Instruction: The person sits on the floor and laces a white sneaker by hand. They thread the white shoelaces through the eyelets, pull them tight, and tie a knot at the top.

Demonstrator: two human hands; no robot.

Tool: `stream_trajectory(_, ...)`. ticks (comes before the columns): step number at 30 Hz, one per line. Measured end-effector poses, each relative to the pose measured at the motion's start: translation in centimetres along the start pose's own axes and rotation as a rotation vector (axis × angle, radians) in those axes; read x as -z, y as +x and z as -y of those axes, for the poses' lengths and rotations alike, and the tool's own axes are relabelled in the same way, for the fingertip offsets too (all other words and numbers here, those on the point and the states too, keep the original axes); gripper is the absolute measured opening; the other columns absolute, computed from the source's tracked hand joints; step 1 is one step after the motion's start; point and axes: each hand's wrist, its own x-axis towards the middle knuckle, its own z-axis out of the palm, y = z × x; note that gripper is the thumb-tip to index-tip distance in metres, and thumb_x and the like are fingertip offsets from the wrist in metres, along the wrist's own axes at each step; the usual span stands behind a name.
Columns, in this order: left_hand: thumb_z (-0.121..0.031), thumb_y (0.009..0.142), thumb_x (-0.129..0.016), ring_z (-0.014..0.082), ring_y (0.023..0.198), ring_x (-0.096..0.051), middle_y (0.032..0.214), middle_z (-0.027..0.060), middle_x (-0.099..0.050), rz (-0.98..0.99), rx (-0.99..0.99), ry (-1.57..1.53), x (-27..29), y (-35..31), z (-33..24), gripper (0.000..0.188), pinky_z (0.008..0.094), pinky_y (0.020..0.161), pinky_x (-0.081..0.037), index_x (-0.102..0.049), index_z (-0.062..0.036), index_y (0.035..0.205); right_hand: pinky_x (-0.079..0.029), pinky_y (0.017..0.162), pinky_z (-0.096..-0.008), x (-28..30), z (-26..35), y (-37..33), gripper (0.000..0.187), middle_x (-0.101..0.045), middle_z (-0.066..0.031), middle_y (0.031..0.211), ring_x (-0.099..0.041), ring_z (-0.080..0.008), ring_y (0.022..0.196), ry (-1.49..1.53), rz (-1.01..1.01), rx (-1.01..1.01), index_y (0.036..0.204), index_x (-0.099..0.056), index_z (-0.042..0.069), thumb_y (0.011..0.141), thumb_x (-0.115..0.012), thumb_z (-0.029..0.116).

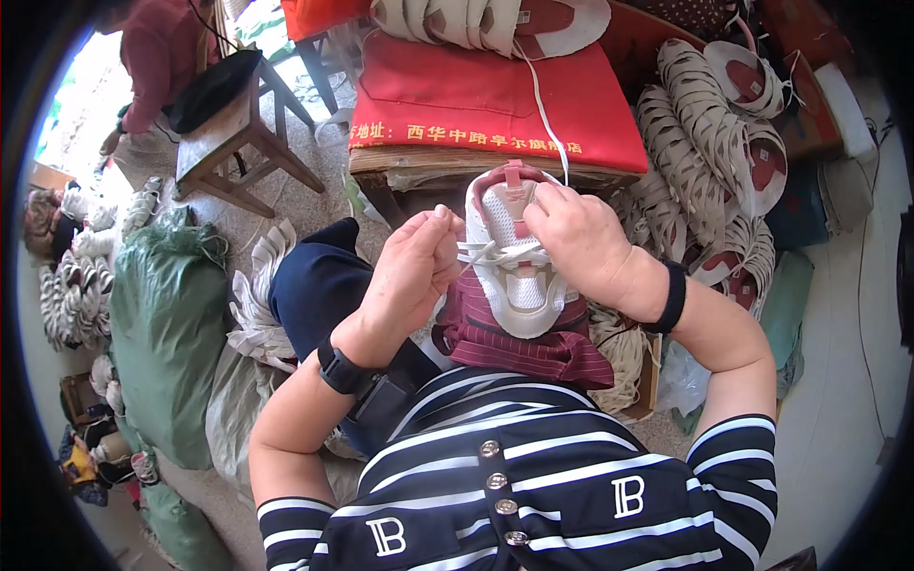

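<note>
A white sneaker (526,295) with a dark red lining lies in front of me, its toe toward my body, over a maroon striped cloth (466,328). White shoelace (514,255) crosses the lower eyelets. Left of the shoe, my left hand (414,262) is closed in a pinch; a lace strand runs to its fingers, the held part mostly hidden. My right hand (581,233) is closed at the shoe's upper right eyelets, thumb and finger together. From behind it a long lace end rises across the red cloth (476,95); the grip itself is partly covered.
Rows of stacked white shoe uppers (705,133) stand at the right, more lying on the stand ahead. A wooden stool (228,143) is at the upper left, near another person (162,57). Green sacks (167,333) fill the left; a box of laces (624,366) sits at my right.
</note>
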Motion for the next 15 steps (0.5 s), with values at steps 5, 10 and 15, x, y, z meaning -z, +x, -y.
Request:
stream_trajectory(5, -0.024, 0.108, -0.049, 0.0051, 0.054, -0.027, 0.064, -0.007, -0.034, 0.045, 0.011, -0.061, 0.8, 0.1, 0.9, 0.024, 0.0235, 0.052, -0.026, -0.056, -0.0035, 0.099, -0.056, 0.067, -0.0383, -0.5, -0.2, 0.1, 0.011, -0.058, -0.0124, 0.089, -0.066, -0.0292, 0.08, 0.118, 0.001, -0.008, 0.085, -0.06, 0.005, 0.083, -0.068, 0.011)
stream_trajectory(10, -0.025, 0.108, -0.049, 0.0056, 0.053, -0.026, 0.063, -0.0069, -0.033, 0.041, 0.032, -0.101, 1.2, 0.4, 1.5, 0.025, 0.0244, 0.052, -0.026, -0.056, -0.0038, 0.098, -0.055, 0.065, -0.0402, -1.8, -0.8, -0.2, 0.008, -0.06, -0.0125, 0.091, -0.066, -0.0316, 0.079, 0.262, -0.015, -0.144, 0.088, -0.06, 0.006, 0.086, -0.066, 0.011)
stream_trajectory(15, -0.025, 0.108, -0.049, 0.0056, 0.053, -0.027, 0.063, -0.0067, -0.034, 0.056, 0.05, -0.117, 1.1, 0.5, 1.8, 0.025, 0.0244, 0.052, -0.026, -0.056, -0.0035, 0.098, -0.054, 0.07, -0.0435, -1.0, 0.5, 0.4, 0.008, -0.062, -0.0126, 0.092, -0.067, -0.0332, 0.079, 0.151, 0.105, -0.153, 0.092, -0.061, 0.006, 0.086, -0.065, 0.01)
